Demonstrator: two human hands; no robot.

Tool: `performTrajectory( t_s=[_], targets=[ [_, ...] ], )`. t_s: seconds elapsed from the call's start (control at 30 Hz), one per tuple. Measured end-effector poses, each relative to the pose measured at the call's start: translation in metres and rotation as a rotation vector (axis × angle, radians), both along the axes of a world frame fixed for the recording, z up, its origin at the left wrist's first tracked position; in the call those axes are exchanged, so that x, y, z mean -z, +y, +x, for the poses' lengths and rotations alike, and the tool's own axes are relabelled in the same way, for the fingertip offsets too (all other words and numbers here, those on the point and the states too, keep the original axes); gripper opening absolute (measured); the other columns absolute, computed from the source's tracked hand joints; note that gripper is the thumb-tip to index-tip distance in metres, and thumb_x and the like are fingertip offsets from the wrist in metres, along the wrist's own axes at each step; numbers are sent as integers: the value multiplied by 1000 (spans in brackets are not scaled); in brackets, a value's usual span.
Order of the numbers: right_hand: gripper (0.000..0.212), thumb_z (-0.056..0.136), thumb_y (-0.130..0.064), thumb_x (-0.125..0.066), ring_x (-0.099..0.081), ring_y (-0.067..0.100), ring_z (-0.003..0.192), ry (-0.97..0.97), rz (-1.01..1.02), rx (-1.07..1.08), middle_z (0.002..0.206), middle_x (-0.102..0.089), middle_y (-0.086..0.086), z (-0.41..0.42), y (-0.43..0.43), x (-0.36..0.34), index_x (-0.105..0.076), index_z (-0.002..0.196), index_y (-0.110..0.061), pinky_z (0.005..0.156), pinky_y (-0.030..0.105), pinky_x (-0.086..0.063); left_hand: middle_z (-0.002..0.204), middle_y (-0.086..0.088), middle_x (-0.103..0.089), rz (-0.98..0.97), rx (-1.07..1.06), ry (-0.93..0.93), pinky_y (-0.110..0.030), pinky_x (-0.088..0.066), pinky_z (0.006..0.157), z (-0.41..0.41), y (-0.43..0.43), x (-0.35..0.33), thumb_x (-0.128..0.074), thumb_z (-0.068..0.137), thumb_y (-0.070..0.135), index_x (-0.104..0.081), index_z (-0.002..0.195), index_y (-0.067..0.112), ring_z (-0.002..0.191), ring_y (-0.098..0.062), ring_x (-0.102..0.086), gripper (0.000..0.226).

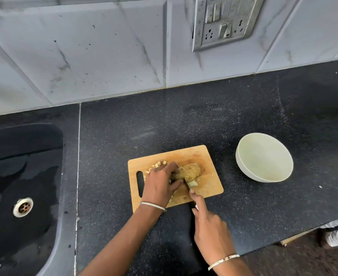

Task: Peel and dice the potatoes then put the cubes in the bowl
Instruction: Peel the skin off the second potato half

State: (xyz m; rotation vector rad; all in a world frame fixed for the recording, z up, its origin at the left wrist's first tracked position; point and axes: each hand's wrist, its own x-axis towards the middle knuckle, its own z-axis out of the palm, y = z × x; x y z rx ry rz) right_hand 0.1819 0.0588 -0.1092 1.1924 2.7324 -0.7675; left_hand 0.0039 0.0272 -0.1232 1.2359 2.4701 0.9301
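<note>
Black speckled stone counter (224, 120) takes up most of the view, w/ a black sink (15, 176) set in at far left. Light wooden cutting board (204, 156) lies mid-counter, near the front edge. Round white bowl (263, 156) stands to its right, apart from the board, and no cubes show in it.

L hand (160, 182) is curled over the left end of the yellow-brown potato (190, 171), pinning it to the board. R hand (210, 226) grips the handle of the dark-bladed kitchen knife (187, 186), index finger stretched along the spine.

The potato sits mid-board. Its long axis runs approx. left-right, tilted a little, w/ the free end pointing right toward the bowl. Cut lines show along its top. The blade crosses it roughly square, tip pointing away toward the wall.

Small pale potato cubes (158, 165) lie in a loose heap on the board's left part, behind the L hand, w/ a couple more by the blade.

Progress, as I judge it: dicing is underway, approx. midway on this potato. Can't tell if it's fully peeled. Left to do: finish the cross-cuts, then move all the cubes over to the bowl. No other potatoes in view.
</note>
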Motion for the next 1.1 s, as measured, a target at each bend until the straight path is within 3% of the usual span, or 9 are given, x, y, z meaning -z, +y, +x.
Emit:
performTrajectory(
  t_s=[0.1,0.3,0.4,0.47,0.63,0.83,0.93,1.1],
  targets=[
    [48,104,-38,-27,-65,20,75,-40,-25,2,79,-60,-6,12,-6,-8,3,139,-53,58,29,-37,85,9,-67,1,1,6,-33,-50,65,-1,0,0,-79,75,28,-60,90,22,75,-16,-62,25],
    [49,104,-42,-28,-68,12,87,-89,-37,18,77,-55,-15,38,-11,-16,0,143,-50,62,22,-37,88,9,-68,20,-9,-1,-31,-50,66,0,-1,1,-80,75,29,-61,91,22,77,-14,-63,26],
    [46,104,-40,-27,-63,12,69,-55,-37,-11,66,-48,-15,32,-7,-20,-5,142,-51,54,25,-37,88,10,-68,31,-1,-8,-32,-51,68,-1,-1,0,-80,74,29,-62,92,22,78,-14,-64,26],
    [46,104,-39,-26,-48,11,52,-31,-29,-11,61,-44,-12,27,-4,-19,-3,142,-51,48,26,-37,90,10,-69,31,9,-14,-33,-52,69,-2,-2,0,-81,74,28,-61,92,21,80,-14,-64,27],
    [46,104,-40,-25,-38,9,50,18,-22,-8,60,-39,-15,22,-1,-17,-1,142,-53,53,28,-36,90,9,-68,44,23,-23,-35,-53,71,-3,-3,1,-81,73,26,-60,91,21,80,-15,-64,28],
    [51,104,-37,-29,-54,12,60,50,-66,10,64,-43,-15,18,1,-12,-4,145,-53,56,30,-40,92,10,-64,18,45,-15,-32,-51,72,-6,-1,-1,-81,71,28,-58,94,24,81,-12,-61,33],
    [51,104,-38,-30,-65,18,72,55,-72,14,68,-48,-13,22,-1,-10,-3,144,-55,55,29,-40,105,8,-63,-31,65,-40,-30,-50,79,-9,1,-6,-81,71,29,-51,108,28,93,-12,-60,48],
    [51,103,-39,-29,-65,16,71,68,-68,15,69,-47,-16,23,0,-9,-4,144,-55,55,29,-41,119,0,-62,-187,221,0,-32,-46,89,-18,13,-12,-76,74,25,-41,130,25,109,-21,-54,66]
  ],
)
